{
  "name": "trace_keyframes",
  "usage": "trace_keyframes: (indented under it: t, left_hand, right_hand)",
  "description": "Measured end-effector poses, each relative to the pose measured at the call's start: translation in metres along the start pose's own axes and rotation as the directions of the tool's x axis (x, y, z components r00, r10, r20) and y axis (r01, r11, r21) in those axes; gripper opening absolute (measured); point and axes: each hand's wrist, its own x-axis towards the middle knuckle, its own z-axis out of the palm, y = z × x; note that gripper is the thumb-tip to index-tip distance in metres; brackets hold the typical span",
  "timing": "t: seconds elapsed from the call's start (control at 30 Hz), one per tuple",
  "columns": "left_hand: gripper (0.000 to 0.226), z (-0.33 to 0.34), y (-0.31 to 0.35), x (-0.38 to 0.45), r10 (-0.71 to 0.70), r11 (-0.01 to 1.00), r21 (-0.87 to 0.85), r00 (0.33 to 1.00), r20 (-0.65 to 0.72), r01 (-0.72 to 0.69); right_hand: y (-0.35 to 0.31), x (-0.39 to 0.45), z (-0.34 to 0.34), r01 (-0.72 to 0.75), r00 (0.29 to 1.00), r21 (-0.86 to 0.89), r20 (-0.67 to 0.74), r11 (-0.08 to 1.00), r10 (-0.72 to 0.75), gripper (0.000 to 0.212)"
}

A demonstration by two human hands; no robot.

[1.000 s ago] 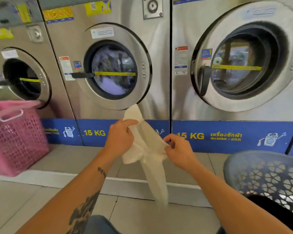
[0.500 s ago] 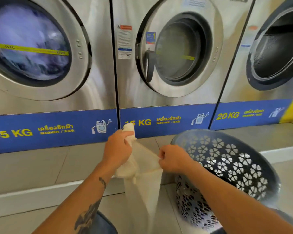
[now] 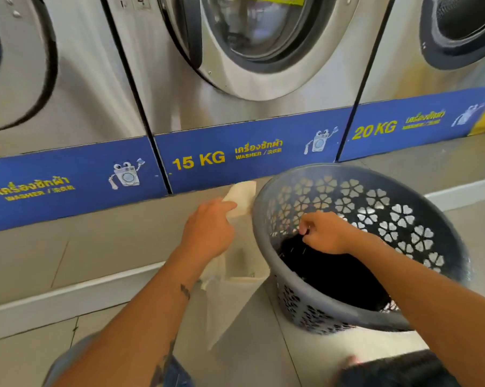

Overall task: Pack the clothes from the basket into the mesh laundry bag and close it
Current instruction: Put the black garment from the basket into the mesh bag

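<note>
Since half a second before, the right hand [image 3: 323,233] had let go of the cream fabric and gone into the grey basket [image 3: 431,219], and the view had tipped lower and swung right. At the bottom edge of the frame both forearms reached up from below, the left one with a tattoo that was cut off and blurred. Dark cloth at the lower right corner was too smeared to identify. The right hand, right of centre, was pinched closed on the top of the black clothes [image 3: 333,275] lying inside the tilted basket, whose near rim hid part of the pile. The left hand [image 3: 208,233], at centre, was closed around the mesh laundry bag [image 3: 235,291]; one pale corner stuck out above the knuckles and the rest hung below the wrist, just left of the basket, with its opening hard to make out. Beyond lay the raised tiled step [image 3: 96,238], then the blue strip [image 3: 235,157] marked 15 KG and 20 KG. At the top, the washers [image 3: 263,51] were cropped across their doors.
</note>
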Motion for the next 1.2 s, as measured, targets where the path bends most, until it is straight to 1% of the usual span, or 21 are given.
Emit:
trace_keyframes:
  t: [0.03,0.1,0.17,0.2,0.27,0.33,0.4,0.47,0.53,0.57,0.63,0.7,0.77,0.83,0.87,0.93,0.97,1.0,1.1,1.17,1.2]
  left_hand:
    - [0.057,0.002,0.002,0.004,-0.014,1.0,0.009,1.0,0.004,0.014]
    - [0.057,0.005,0.006,0.011,-0.038,0.999,0.023,0.999,0.008,0.038]
    - [0.056,0.007,0.011,0.018,-0.054,0.998,0.029,0.999,0.003,0.054]
    - [0.056,0.008,0.013,0.022,-0.058,0.998,0.028,0.998,0.0,0.058]
    - [0.055,0.012,0.02,0.029,-0.055,0.998,0.012,0.998,-0.002,0.055]
    - [0.053,0.015,0.025,0.035,-0.052,0.999,-0.004,0.999,0.009,0.052]
    - [0.052,0.02,0.028,0.04,-0.053,0.999,-0.009,0.998,0.025,0.053]
    - [0.05,0.025,0.031,0.044,-0.053,0.999,-0.012,0.998,0.03,0.053]
    - [0.048,0.026,0.034,0.046,-0.054,0.998,-0.032,0.998,0.029,0.055]
    - [0.048,0.025,0.036,0.047,-0.053,0.998,-0.042,0.998,0.026,0.055]
    - [0.047,0.021,0.039,0.047,-0.053,0.998,-0.046,0.998,0.016,0.053]
    - [0.047,0.015,0.037,0.046,-0.059,0.997,-0.052,0.998,-0.012,0.059]
    - [0.046,0.008,0.033,0.046,-0.08,0.994,-0.083,0.996,-0.05,0.075]
    - [0.047,0.002,0.029,0.045,-0.09,0.989,-0.128,0.992,-0.083,0.079]
    - [0.047,-0.002,0.027,0.044,-0.093,0.985,-0.151,0.991,-0.099,0.077]
    - [0.046,-0.007,0.023,0.042,-0.1,0.978,-0.194,0.986,-0.13,0.073]
    - [0.045,-0.01,0.021,0.04,-0.101,0.975,-0.209,0.985,-0.143,0.07]
    - [0.044,-0.012,0.02,0.038,-0.101,0.973,-0.221,0.982,-0.157,0.065]
    - [0.042,-0.019,0.019,0.031,-0.096,0.965,-0.259,0.971,-0.219,0.037]
    - [0.041,-0.025,0.02,0.026,-0.091,0.956,-0.294,0.956,-0.278,0.005]
    - [0.041,-0.027,0.019,0.024,-0.092,0.948,-0.317,0.949,-0.302,-0.009]
  right_hand:
    - [0.008,0.009,0.004,-0.05,0.995,-0.024,0.08,0.998,0.052,0.019]
    - [0.022,0.023,0.02,-0.138,0.964,-0.094,0.217,0.986,0.156,0.053]
    - [0.035,0.032,0.046,-0.199,0.922,-0.192,0.294,0.961,0.25,0.083]
    - [0.041,0.034,0.059,-0.227,0.9,-0.233,0.32,0.946,0.295,0.092]
    - [0.052,0.036,0.078,-0.274,0.849,-0.272,0.381,0.922,0.365,0.105]
    - [0.057,0.039,0.09,-0.293,0.806,-0.299,0.434,0.908,0.402,0.113]
    - [0.061,0.04,0.099,-0.313,0.793,-0.359,0.41,0.879,0.45,0.118]
    - [0.068,0.039,0.104,-0.346,0.764,-0.408,0.4,0.845,0.507,0.122]
    - [0.075,0.035,0.105,-0.352,0.736,-0.423,0.426,0.835,0.526,0.115]
    - [0.077,0.032,0.104,-0.339,0.741,-0.416,0.435,0.844,0.512,0.103]
    - [0.074,0.026,0.101,-0.299,0.783,-0.401,0.415,0.866,0.463,0.073]
    - [0.065,0.023,0.096,-0.285,0.82,-0.368,0.384,0.885,0.424,0.058]
    - [0.054,0.025,0.086,-0.296,0.862,-0.26,0.342,0.919,0.374,0.053]
    - [0.043,0.029,0.069,-0.292,0.903,-0.083,0.304,0.953,0.303,0.05]
    - [0.037,0.031,0.057,-0.273,0.926,0.011,0.275,0.962,0.26,0.044]
    - [0.021,0.028,0.026,-0.207,0.97,0.202,0.169,0.957,0.174,0.019]
    - [0.012,0.023,0.008,-0.174,0.983,0.282,0.101,0.943,0.151,0.012]
    - [0.002,0.017,-0.01,-0.14,0.99,0.351,0.036,0.926,0.136,0.011]
    - [-0.027,-0.01,-0.056,-0.01,0.988,0.539,-0.124,0.842,0.092,0.017]
    - [-0.048,-0.026,-0.072,0.076,0.977,0.662,-0.197,0.746,0.076,0.02]
    - [-0.06,-0.032,-0.076,0.105,0.973,0.729,-0.217,0.677,0.083,0.02]
